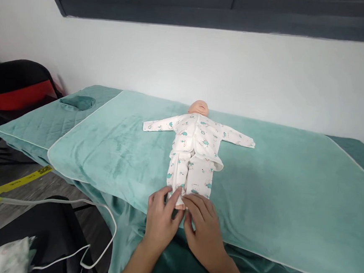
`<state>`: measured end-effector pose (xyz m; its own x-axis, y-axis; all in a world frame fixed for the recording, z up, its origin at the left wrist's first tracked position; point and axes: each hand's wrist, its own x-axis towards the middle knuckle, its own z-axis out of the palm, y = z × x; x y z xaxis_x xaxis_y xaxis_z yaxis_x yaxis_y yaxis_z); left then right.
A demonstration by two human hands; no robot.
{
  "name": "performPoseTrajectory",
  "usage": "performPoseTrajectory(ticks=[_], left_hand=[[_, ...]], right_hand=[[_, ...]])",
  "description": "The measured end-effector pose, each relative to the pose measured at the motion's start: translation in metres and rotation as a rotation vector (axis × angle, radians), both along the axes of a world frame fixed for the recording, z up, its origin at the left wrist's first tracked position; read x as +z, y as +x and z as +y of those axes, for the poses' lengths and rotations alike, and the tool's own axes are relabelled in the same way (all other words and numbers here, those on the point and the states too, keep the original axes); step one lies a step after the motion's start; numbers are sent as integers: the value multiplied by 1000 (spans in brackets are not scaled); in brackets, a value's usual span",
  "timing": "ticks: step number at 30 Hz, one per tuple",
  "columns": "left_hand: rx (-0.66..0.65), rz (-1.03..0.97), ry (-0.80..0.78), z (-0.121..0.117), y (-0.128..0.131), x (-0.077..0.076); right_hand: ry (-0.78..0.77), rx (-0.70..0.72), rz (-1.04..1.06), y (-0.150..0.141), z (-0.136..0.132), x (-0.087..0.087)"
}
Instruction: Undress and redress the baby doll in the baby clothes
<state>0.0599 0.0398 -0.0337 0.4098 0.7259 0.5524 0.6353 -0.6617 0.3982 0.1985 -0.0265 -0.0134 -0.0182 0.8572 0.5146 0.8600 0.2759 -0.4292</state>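
Observation:
A baby doll lies on its back, arms spread wide, in a white patterned long-sleeved top. Matching white trousers cover its legs. At the lower end of the left-side trouser leg, my left hand has its fingers on the cloth and its thumb by the doll's foot, which peeks out. My right hand pinches the inner side of the same cuff and covers the end of the other leg. Both hands are closed on the cloth, fingertips partly hidden.
The doll lies on a green sheet over a long bed by a white wall. A face hole is at its left end. Beside it stand a black chair with patterned cloth, a white cable and a red-black chair.

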Motion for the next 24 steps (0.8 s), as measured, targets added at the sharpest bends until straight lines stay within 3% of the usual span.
performPoseTrajectory(ticks=[6,11,17,24], left_hand=[[-21,-197,-39,3,-7,0],[-42,-235,-112,2,-14,4],[-92,-221,-91,1,-22,7],[-62,-157,-36,-5,-25,0]], right_hand=[[-54,-158,-37,-13,18,0],[14,-106,-33,-12,25,3],[66,-94,81,-15,9,6],[89,-145,141,-24,-4,-9]])
